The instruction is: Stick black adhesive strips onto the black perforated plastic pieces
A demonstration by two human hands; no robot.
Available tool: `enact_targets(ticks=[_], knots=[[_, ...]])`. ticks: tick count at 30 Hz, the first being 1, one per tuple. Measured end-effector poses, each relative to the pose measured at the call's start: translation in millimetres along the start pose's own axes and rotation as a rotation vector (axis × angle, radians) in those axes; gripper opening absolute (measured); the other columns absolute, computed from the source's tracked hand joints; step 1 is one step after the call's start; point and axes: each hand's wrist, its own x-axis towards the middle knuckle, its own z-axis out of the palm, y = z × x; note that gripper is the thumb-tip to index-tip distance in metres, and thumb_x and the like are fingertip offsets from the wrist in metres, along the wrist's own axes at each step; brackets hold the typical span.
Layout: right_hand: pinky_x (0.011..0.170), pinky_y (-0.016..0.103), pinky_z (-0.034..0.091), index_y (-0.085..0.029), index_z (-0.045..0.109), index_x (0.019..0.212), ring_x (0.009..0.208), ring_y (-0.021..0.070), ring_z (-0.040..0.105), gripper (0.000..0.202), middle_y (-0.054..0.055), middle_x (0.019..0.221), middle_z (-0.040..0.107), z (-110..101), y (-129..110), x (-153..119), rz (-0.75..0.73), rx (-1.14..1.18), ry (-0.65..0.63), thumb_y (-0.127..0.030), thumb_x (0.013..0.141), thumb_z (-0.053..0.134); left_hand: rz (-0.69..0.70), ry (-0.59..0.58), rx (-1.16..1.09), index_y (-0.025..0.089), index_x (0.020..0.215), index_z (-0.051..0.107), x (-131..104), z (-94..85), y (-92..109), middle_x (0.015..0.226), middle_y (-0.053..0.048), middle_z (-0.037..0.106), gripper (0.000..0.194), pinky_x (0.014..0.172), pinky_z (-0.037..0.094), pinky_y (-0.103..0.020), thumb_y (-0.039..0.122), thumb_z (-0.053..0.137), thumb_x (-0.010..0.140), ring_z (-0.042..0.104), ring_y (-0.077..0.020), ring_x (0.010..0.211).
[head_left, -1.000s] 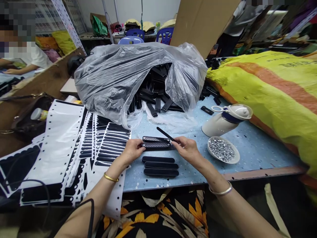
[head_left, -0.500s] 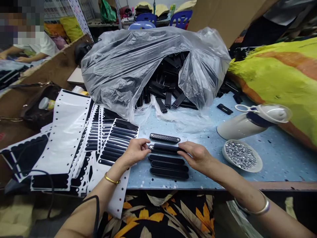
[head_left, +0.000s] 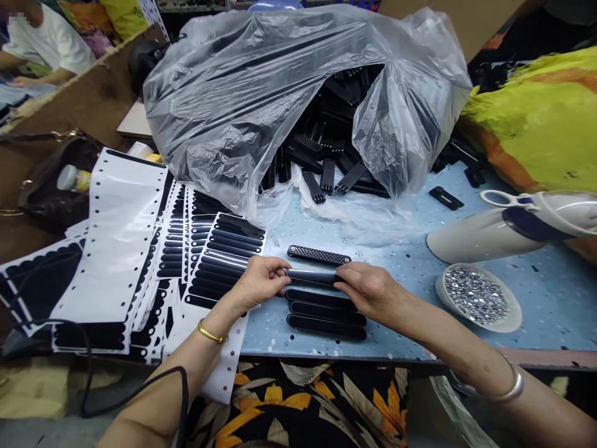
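Observation:
A glossy black adhesive strip (head_left: 311,276) lies lengthwise along a black plastic piece, most of which it hides. My left hand (head_left: 263,278) pinches at the strip's left end, and my right hand (head_left: 366,283) has its thumb and fingers closed on the right end. Just beyond is a black piece with a bare patterned top (head_left: 319,254) and a screw at each end. On the near side, several black pieces with smooth tops (head_left: 326,314) lie in a row. Left of my hands, a white backing sheet (head_left: 224,258) carries more black strips.
A grey plastic bag (head_left: 224,106) full of black plastic parts (head_left: 345,143) fills the back of the table. At right are a bowl of small metal bits (head_left: 478,295), a white-and-blue bottle-like container (head_left: 485,235) and a yellow sack (head_left: 536,124). Sheets (head_left: 116,242) pile up at left.
My left fingers have come onto the strip's left end, and the screw at that end of the piece is now covered. The view has tipped downward and closer to the table.

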Motion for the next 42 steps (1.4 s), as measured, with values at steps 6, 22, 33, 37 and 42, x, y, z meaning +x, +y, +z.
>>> enact_targets(ticks=[6,22,33,37,42], knots=[[0.061,0.031,0.046,-0.017,0.065,0.081,0.067,0.0197,0.060,0.022,0.009,0.076,0.064,-1,-3,2,0.004,-0.034,-0.039,-0.019,0.096,0.049,-0.008,-0.005,0.032,0.013,0.085,0.072,-2,0.1,3,0.053,0.006,0.061,0.019,0.038,0.043,-0.016,0.005,0.068,0.068,0.061,-0.0093,0.044],[0.059,0.030,0.042,-0.016,0.064,0.072,0.064,0.0199,0.060,0.021,0.009,0.072,0.065,-1,-5,5,-0.010,-0.130,-0.070,-0.015,0.090,0.053,0.031,0.010,0.079,0.011,0.085,0.072,-1,0.7,3,0.052,0.005,0.061,0.014,0.037,0.041,-0.015,0.011,0.068,0.071,0.058,-0.0083,0.040],[0.067,0.031,0.053,-0.017,0.072,0.084,0.073,0.0205,0.068,0.016,0.009,0.080,0.072,9,4,-4,0.037,0.002,-0.001,-0.022,0.092,0.060,0.050,0.078,0.053,0.012,0.070,0.069,1,5.9,2,0.050,0.003,0.059,0.010,0.032,0.035,-0.014,0.020,0.065,0.072,0.055,-0.0072,0.036],[0.070,0.032,0.058,-0.019,0.075,0.097,0.078,0.0210,0.070,0.018,0.009,0.085,0.075,13,9,-10,0.041,0.085,0.085,-0.028,0.094,0.060,0.050,0.086,0.047,0.012,0.068,0.070,0,5.8,4,0.048,0.003,0.059,0.009,0.032,0.035,-0.014,0.020,0.066,0.070,0.053,-0.0070,0.035],[0.071,0.033,0.059,-0.018,0.076,0.103,0.079,0.0213,0.071,0.022,0.011,0.088,0.075,17,10,-14,0.035,0.158,0.176,-0.032,0.095,0.060,0.050,0.085,0.046,0.012,0.067,0.070,0,5.7,7,0.046,0.003,0.059,0.010,0.032,0.033,-0.014,0.020,0.067,0.070,0.051,-0.0064,0.033]])
